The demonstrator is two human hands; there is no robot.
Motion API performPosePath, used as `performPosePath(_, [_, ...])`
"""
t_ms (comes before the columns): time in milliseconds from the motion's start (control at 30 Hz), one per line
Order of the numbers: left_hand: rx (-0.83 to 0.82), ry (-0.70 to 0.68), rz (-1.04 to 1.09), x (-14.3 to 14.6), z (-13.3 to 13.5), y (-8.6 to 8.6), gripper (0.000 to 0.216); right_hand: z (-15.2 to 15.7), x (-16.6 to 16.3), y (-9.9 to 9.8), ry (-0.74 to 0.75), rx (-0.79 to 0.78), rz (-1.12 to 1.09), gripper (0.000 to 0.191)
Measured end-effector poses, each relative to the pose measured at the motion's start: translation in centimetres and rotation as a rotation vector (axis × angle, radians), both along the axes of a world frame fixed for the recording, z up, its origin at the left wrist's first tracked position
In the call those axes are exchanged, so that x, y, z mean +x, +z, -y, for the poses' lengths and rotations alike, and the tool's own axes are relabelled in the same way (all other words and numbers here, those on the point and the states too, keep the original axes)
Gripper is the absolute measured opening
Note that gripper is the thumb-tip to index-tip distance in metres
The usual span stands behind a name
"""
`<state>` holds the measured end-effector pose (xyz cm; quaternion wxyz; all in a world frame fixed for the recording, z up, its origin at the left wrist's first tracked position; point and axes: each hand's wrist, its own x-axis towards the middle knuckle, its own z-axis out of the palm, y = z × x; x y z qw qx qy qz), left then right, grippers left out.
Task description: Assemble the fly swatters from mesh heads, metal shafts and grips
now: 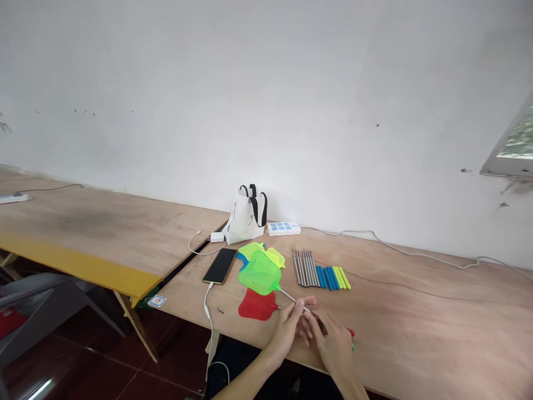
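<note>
My left hand (289, 325) and my right hand (333, 339) are close together at the table's front edge. Both are closed around the thin metal shaft of a green fly swatter (260, 272), whose mesh head points up and left. A red fly swatter head (257, 304) lies flat on the table just below it, its shaft running under my left hand. Small red and green handle ends (351, 332) show past my right hand; the rest of them is hidden. Yellow fly swatter heads (251, 250) and a partly covered blue one are piled behind the green head.
Metal tubes (305, 268), blue grips (327, 278) and yellow grips (341, 278) lie in a row behind my hands. A phone (220, 265) with a cable lies left. A white bag (244, 222) and a power strip (283, 228) stand by the wall. A gap separates two tables.
</note>
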<state>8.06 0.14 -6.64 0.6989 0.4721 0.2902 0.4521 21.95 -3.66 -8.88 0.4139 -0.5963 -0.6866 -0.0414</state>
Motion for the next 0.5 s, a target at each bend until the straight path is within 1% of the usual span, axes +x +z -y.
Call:
performPosePath(133, [0.058, 0.1, 0.031, -0.23, -0.35, 0.09, 0.063, -0.21, 0.21, -0.12, -0.025, -0.064, -0.068, 0.054])
performPosePath(233, [0.079, 0.183, 0.059, -0.41, -0.67, 0.08, 0.059, -0.28, 0.18, -0.38, -0.036, -0.106, -0.039, 0.052])
performPosePath(333, [0.067, 0.226, 0.063, -0.52, -0.85, 0.04, 0.056, -0.32, 0.19, -0.53, -0.028, -0.135, 0.009, 0.051])
performPosePath(500, [0.057, 0.273, 0.09, -0.38, -0.76, 0.0, 0.057, -0.3, 0.01, -0.69, -0.047, -0.093, 0.076, 0.058])
